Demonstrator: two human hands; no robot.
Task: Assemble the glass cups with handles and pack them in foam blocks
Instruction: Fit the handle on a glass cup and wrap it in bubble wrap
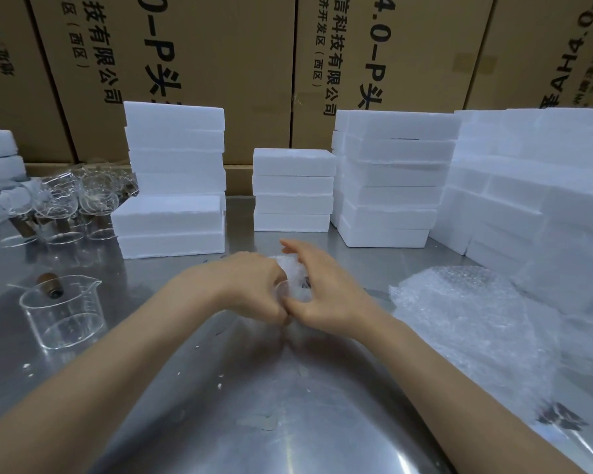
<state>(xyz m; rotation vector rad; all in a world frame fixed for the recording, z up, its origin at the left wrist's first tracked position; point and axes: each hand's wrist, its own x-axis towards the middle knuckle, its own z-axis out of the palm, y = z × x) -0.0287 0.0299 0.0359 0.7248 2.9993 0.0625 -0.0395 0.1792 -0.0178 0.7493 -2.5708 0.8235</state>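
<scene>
Both hands meet over the middle of the steel counter (192,388), working on one glass cup (285,289) that is partly wrapped in bubble wrap (293,270). The left hand (254,285) has its fingers curled round the near left side of the cup, gripping it. The right hand (322,295) pinches the wrapped cup from the right with thumb and lower fingers, while its forefinger stretches out over the top of the wrap. The thumbs of the two hands touch just in front of the cup. Only the cup's rim and a bit of its clear wall show between the hands; whether it carries a handle cannot be told.

Taking that held cup as the landmark: well to its left stands a spouted glass cup with a brown handle (60,307), upright on the counter. Farther left and behind is a cluster of more glass cups (79,200), some with brown handles. Directly behind the held cup stands a short stack of foam blocks (293,189); behind and to the left a taller foam stack (175,179); behind and to the right another foam stack (391,179), with a large mass of foam blocks (534,186) beyond it. Just right of the held cup lies a loose heap of bubble wrap sheets (466,313). Cardboard boxes (199,63) with printed lettering form the wall behind everything.
</scene>
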